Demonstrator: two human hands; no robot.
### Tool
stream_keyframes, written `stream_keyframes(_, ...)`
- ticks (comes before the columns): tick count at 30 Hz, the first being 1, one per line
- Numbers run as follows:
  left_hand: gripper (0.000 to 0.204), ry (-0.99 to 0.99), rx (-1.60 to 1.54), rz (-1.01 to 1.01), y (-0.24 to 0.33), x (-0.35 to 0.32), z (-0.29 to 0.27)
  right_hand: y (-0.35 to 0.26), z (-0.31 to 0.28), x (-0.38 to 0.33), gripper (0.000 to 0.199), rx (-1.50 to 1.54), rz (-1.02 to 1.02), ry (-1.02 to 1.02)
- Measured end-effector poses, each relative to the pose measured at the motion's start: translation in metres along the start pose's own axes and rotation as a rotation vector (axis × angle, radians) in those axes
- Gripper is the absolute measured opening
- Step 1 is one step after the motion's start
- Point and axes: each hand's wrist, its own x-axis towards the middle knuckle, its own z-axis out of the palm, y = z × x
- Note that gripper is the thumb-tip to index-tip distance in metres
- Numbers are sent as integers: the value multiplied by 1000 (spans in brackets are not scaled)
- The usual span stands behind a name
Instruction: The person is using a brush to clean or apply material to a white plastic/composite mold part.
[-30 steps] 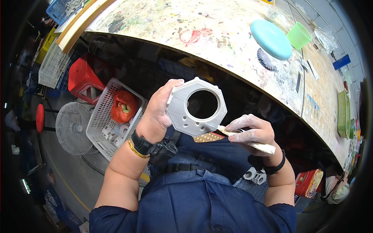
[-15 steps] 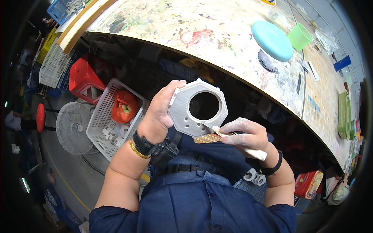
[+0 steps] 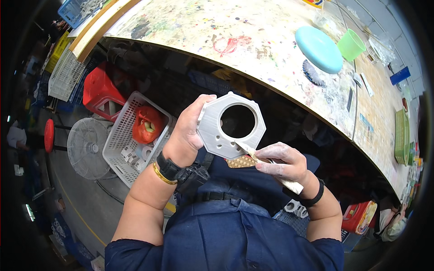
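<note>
My left hand [image 3: 191, 128] grips the left edge of a grey octagonal part [image 3: 210, 118], with the thumb along its lower left side. A large round opening goes through the part, and several small holes sit below it. In my right hand [image 3: 285, 161] is a thin pointed blade [image 3: 242, 146] with a pale wrapped handle [image 3: 293, 185], pinched between thumb and fingers. Its tip reaches the small holes at the part's lower edge; whether it is inside one, I cannot tell. White dust coats my right fingers. Below the part shows a gold-patterned piece [image 3: 241, 161].
Ahead stands a paint-stained table [image 3: 190, 40] holding a turquoise round object [image 3: 319, 49], a green cup [image 3: 351, 45] and a dark scalloped piece [image 3: 313, 73]. To the left are a white basket [image 3: 118, 149] with grey parts and an orange bag, a fan [image 3: 88, 148] and a red stool [image 3: 101, 90].
The blade's tip has shifted slightly left and up along the small holes, and its handle end has swung left and down. My left hand keeps the part nearly still.
</note>
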Motion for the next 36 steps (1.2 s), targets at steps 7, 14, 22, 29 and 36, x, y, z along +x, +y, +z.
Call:
stream_keyframes(7,21,-16,14,13,-1,3,-2,0,-1,4,28,-38,-26,-35)
stream_keyframes(14,21,-43,24,92,-3,3,-8,-1,6,-4,26,-124,-47,93)
stream_keyframes(22,15,25,75,159,-2,-9,8,-3,-4,1,30,-36,15,18)
stream_keyframes(29,15,65,123,199,0,-9,6,-1,-8,5,21,-41,31,-33)
stream_keyframes(36,21,70,38,79,-7,-1,-1,6,4,-3,26,-207,-80,-5)
